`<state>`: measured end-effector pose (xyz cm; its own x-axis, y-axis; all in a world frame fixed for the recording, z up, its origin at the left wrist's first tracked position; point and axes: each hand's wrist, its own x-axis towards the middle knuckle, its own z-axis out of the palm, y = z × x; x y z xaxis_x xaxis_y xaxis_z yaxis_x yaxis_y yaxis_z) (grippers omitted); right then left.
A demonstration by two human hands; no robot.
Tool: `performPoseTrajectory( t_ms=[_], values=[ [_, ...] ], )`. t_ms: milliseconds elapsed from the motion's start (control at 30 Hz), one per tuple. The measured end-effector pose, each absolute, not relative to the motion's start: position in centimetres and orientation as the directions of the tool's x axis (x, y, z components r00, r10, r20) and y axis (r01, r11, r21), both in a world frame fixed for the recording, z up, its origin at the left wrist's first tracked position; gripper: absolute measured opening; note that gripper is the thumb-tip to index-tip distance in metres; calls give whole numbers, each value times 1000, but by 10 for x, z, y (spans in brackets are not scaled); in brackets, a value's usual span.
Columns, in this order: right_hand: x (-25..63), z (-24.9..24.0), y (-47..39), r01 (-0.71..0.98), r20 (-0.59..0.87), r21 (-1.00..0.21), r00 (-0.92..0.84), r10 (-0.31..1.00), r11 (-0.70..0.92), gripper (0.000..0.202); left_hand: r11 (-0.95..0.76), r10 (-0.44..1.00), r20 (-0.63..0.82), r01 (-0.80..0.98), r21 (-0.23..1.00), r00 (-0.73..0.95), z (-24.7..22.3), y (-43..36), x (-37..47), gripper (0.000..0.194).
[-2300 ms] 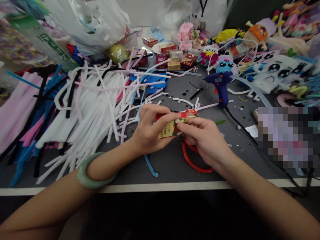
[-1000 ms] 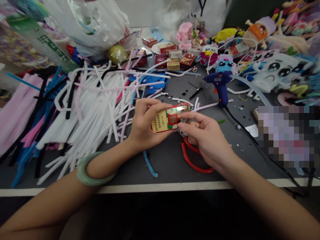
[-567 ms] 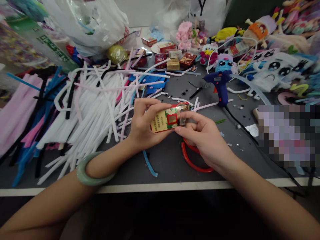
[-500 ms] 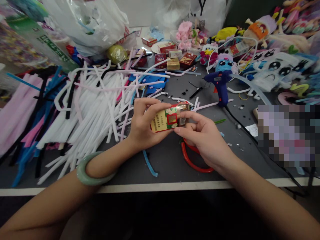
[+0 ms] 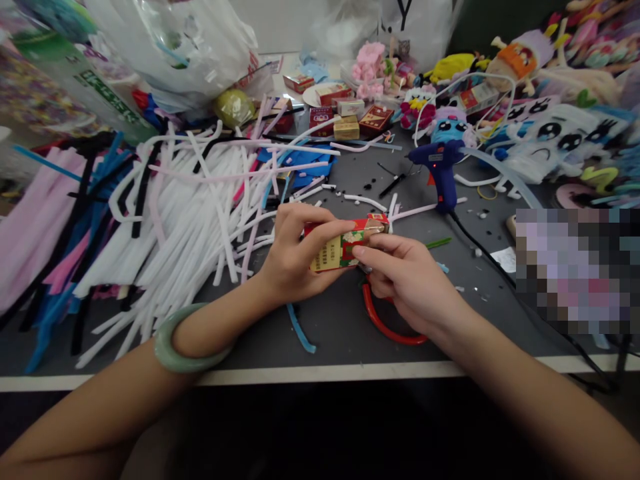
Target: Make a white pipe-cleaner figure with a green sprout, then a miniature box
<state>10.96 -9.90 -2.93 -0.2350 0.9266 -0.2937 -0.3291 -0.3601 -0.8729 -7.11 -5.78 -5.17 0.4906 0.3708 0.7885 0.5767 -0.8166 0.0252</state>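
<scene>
A small cigarette pack, red and yellow with a floral pattern, is held just above the front middle of the table. My left hand wraps round its left part, fingers along the top and thumb below. At the pack's right end, my right hand pinches it between thumb and fingers. A red looped handle, like that of scissors, lies partly hidden under my right hand. Close to my left forearm is a short blue pipe cleaner.
White pipe cleaners cover the left side, with pink, blue and black ones beyond. A blue glue gun stands right of centre, its cord trailing right. Small boxes sit at the back, and plush figures crowd the back right.
The pack has shifted slightly right and tilted, so its red top side shows more. My right thumb has moved up onto its front, and the opened shiny end is now covered.
</scene>
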Motion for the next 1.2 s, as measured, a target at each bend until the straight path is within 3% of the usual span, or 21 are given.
performPoseTrajectory(
  t_ms=[433,633,933,1200],
  values=[
    [112,-25,-98,-319,-322,-872,-198,926,-371,16,-823,305,805,566,-46,509,-53,-60,-70,41],
    [113,-22,-99,-392,-330,-827,-243,912,-404,13,-823,232,814,553,-127,532,-54,-59,-71,40],
    [112,-22,-100,-387,-312,-842,-217,925,-375,13,-826,250,810,553,-107,531,-54,-61,-70,39],
    [110,-26,-102,-284,-318,-886,-208,925,-368,20,-822,278,806,563,-82,523,-52,-61,-71,41]
  ],
)
